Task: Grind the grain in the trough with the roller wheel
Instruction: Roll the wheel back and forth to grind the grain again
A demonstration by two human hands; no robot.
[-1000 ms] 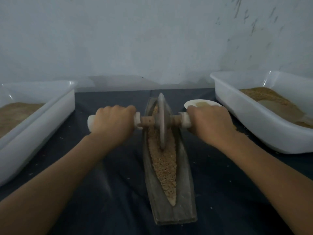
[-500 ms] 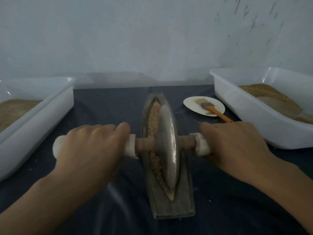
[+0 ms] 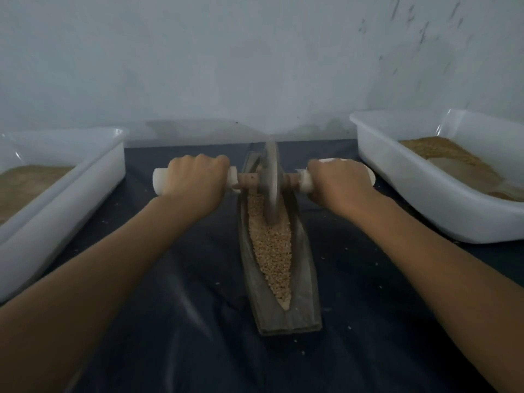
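A boat-shaped grey trough [image 3: 304, 302] lies lengthwise in the middle of the dark table, and tan grain [image 3: 273, 251] fills its groove. The grey roller wheel [image 3: 270, 180] stands upright at the trough's far end, on a wooden axle with white-wrapped handle ends. My left hand [image 3: 194, 184] grips the left handle. My right hand [image 3: 337, 185] grips the right handle, which it mostly hides. Both arms are stretched forward.
A white tub [image 3: 71, 194] with brown meal stands at the left. Another white tub [image 3: 419, 191] with tan grain stands at the right. A small white plate [image 3: 370, 173] peeks out behind my right hand. Loose grains dot the dark cloth [image 3: 170, 336].
The wheel rolled toward me half a second ago and has since been pushed back to the trough's far end. The grain near me is uncovered again, and my right hand now hides the plate.
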